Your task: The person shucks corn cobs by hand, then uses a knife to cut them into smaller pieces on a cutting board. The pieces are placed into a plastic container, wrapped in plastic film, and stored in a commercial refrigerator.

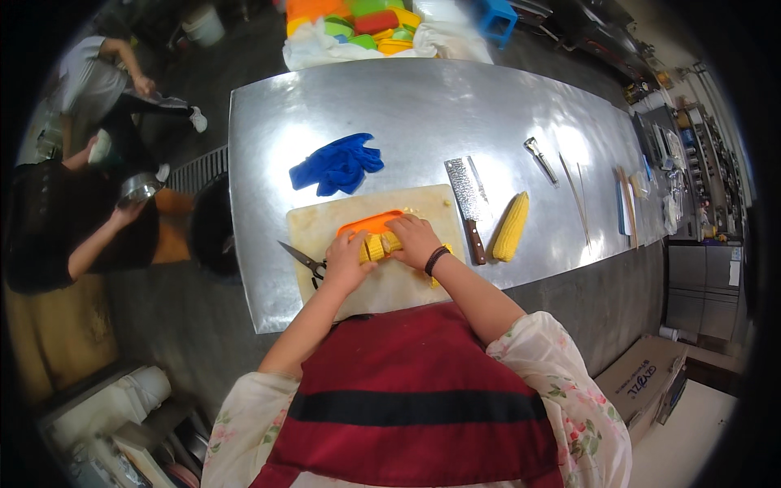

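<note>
Both my hands are over an orange plastic tray (370, 224) on a white cutting board (390, 293). My left hand (348, 259) grips the left end of a row of cut corn pieces (374, 246); my right hand (415, 239) grips its right end. More yellow corn (434, 282) lies partly hidden under my right wrist. Open scissors (305, 260) rest at the board's left edge. Right of the board are a cleaver with a wooden handle (468, 201) and a whole corn cob (511, 227). A blue cloth or glove (337, 165) lies beyond the board.
The steel table (390, 104) also bears a peeler (541, 161) and thin sticks (575, 198) at right. Colourful plastic trays (378, 27) stand beyond its far edge. At left, one person holds a metal bowl (139, 188); another stands behind. A cardboard box (640, 372) is at lower right.
</note>
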Demonstrator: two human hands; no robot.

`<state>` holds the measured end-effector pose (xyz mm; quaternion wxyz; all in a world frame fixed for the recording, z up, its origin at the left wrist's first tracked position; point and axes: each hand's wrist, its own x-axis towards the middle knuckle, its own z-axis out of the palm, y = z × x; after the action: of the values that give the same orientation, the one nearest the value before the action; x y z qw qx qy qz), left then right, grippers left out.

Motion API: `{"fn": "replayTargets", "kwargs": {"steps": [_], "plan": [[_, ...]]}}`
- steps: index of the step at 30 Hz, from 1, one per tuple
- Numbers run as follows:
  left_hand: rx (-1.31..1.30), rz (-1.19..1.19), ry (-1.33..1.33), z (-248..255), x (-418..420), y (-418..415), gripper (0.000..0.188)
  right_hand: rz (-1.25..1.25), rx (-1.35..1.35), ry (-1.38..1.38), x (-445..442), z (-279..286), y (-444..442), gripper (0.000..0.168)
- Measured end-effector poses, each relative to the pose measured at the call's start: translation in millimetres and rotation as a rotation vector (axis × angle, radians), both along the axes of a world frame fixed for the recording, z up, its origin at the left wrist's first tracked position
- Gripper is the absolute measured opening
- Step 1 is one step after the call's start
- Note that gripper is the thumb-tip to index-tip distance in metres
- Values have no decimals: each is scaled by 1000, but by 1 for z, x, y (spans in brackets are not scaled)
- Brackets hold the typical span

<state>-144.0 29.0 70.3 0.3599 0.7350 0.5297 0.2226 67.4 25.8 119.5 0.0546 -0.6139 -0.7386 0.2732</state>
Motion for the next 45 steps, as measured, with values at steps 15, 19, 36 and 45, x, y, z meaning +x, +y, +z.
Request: {"fn": "replayTargets", "kwargs": {"steps": [15,19,36,45], "plan": [[-33,-14,-22,-6,-24,-4,52,198,-86,-33,-13,-15,4,58],[-25,2,-55,-1,-26,0,47,-56,-9,246,-1,18,-2,48],[221,123,55,4,-12,-60,26,-484,59,125,191,-44,-142,20],[39,-36,19,-2,118,-103,77,-936,217,82,284,-116,-131,68]]}}
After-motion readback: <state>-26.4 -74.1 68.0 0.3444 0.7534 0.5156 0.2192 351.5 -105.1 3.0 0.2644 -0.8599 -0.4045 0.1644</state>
